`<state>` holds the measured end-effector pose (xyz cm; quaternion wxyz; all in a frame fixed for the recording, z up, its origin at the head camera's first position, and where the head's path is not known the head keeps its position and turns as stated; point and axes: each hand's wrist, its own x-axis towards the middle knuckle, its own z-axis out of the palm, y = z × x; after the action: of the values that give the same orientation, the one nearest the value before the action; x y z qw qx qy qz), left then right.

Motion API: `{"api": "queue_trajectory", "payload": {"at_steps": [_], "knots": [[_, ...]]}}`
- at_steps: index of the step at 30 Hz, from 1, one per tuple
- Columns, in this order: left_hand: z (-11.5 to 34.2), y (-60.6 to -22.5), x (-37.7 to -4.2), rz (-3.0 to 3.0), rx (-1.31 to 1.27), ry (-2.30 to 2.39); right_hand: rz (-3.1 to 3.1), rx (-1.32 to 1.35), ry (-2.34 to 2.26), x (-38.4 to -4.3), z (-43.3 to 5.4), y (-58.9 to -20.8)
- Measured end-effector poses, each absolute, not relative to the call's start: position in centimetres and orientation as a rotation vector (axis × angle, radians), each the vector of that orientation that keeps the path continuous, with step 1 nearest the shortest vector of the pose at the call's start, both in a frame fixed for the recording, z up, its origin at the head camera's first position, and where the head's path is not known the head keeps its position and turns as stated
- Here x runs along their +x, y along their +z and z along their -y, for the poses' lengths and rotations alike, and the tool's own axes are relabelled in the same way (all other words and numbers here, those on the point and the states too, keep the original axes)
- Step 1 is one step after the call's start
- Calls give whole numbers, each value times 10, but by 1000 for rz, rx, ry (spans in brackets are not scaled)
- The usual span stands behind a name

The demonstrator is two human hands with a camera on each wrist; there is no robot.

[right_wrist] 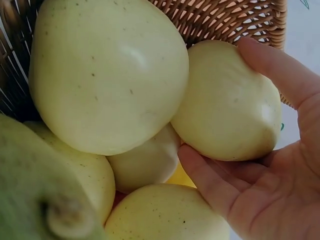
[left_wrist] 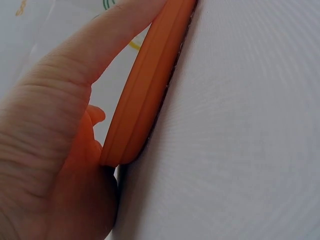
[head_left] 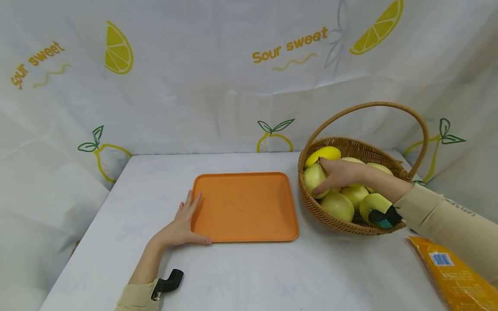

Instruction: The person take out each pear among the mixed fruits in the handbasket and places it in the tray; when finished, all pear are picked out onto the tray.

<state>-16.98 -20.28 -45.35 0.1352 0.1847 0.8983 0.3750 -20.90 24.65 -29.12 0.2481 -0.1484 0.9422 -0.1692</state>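
An orange tray [head_left: 245,207] lies flat on the white table. My left hand [head_left: 184,224] rests at its left side, fingers spread along the left rim and thumb at the front edge. In the left wrist view the thumb reaches along the tray's side wall [left_wrist: 145,95]. Over in the wicker basket [head_left: 330,220], my right hand [head_left: 342,172] grips a pale yellow-green pear [head_left: 314,179] at the left side. The right wrist view shows thumb and fingers around this pear [right_wrist: 230,100], next to a larger pear [right_wrist: 110,75].
Several more pears [head_left: 337,206] and a bright yellow fruit [head_left: 324,154] lie in the basket, whose tall handle [head_left: 383,104] arches over it. An orange packet [head_left: 455,272] lies at the right front, below the right sleeve. A printed cloth [head_left: 194,86] hangs behind the table.
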Motion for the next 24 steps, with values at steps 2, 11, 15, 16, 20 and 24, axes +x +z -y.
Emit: {"api": "queue_trajectory", "payload": {"at_steps": [2,11,15,16,20,24], "knots": [[203,-454,-169,-2597,519,1083,-2581,-394,-455,-210,-246,-292],[204,-454,-170,-2601,521,1071,-2682,-432,-382,-209,-247,-294],[204,-454,-169,-2602,515,1068,-2731,-454,-391,-205,-248,-292],[204,-454,-169,-2602,512,1067,-2746,-453,-400,-203,-249,-292],[203,-453,-169,-2609,507,1057,-2805,-426,-438,-198,-251,-290],[204,-454,-169,-2615,504,1057,-2839,-412,-475,-194,-255,-287]]}}
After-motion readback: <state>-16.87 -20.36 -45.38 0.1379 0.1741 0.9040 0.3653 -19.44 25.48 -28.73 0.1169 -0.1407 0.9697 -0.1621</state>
